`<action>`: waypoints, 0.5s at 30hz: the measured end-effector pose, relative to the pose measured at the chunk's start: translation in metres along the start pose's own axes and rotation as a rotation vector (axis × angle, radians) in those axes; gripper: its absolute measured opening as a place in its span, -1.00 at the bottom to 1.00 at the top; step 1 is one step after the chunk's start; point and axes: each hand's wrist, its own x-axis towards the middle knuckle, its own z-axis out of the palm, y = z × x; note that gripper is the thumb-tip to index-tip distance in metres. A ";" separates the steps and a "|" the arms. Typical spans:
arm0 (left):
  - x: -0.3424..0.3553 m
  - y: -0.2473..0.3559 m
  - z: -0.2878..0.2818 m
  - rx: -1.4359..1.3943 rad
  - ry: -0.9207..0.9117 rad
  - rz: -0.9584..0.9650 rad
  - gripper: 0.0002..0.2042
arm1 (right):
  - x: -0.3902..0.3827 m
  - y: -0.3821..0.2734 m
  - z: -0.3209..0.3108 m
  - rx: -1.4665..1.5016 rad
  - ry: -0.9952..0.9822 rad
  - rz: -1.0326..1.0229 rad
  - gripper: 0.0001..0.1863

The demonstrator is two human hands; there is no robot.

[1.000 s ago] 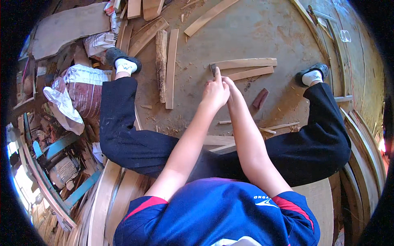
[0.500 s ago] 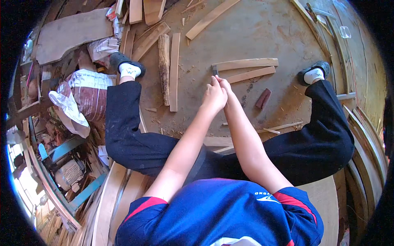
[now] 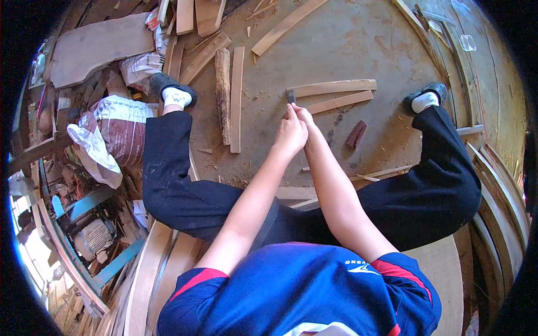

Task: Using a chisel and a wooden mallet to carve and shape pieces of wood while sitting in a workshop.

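- Grey floor (image 3: 386, 50): biggest thing in view, shavings scattered on it, work zone roughly mid-picture.
- Pale plank (image 3: 236, 101) and rough bark-edged piece (image 3: 223, 92): side by side, left of the hands, apart from them.
- Upper wood strip (image 3: 336, 87): lies on the floor just beyond the hands, its left end right by the dark piece.
- Lower wood strip (image 3: 343, 102): just below the upper one at a slant, nearer the hands, not gripped as far as visible.
- Left hand (image 3: 291, 134): narrow, fingers closed in a fist, looks shut round the near end of the dark piece.
- Right hand (image 3: 306, 119): pressed against the left, partly covered by it; at the dark piece too, but can't tell how its fingers close.
- Reddish-brown folded piece (image 3: 356, 135): on the floor, right of the hands, untouched.
- Dark piece (image 3: 291, 97): small, sticks out past the fingertips toward the upper strip's left end; contact or small gap, can't tell.
- Step in hand, my call: two-handed handling of the dark piece at that strip end; exact action unclear.
- Next move, judged: calls for a firm grip, dark piece lined up with the strip end, fingertips clear of its far edge.
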 end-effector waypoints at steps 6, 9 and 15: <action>-0.001 -0.004 0.005 0.057 0.055 0.052 -0.39 | 0.000 0.001 0.004 0.009 0.003 -0.007 -0.72; -0.002 -0.004 0.006 0.090 0.052 0.057 -0.41 | -0.002 0.006 0.005 0.012 0.007 -0.018 -0.71; -0.003 -0.004 0.005 0.107 0.075 0.116 -0.44 | -0.003 0.012 0.009 0.021 0.017 -0.035 -0.71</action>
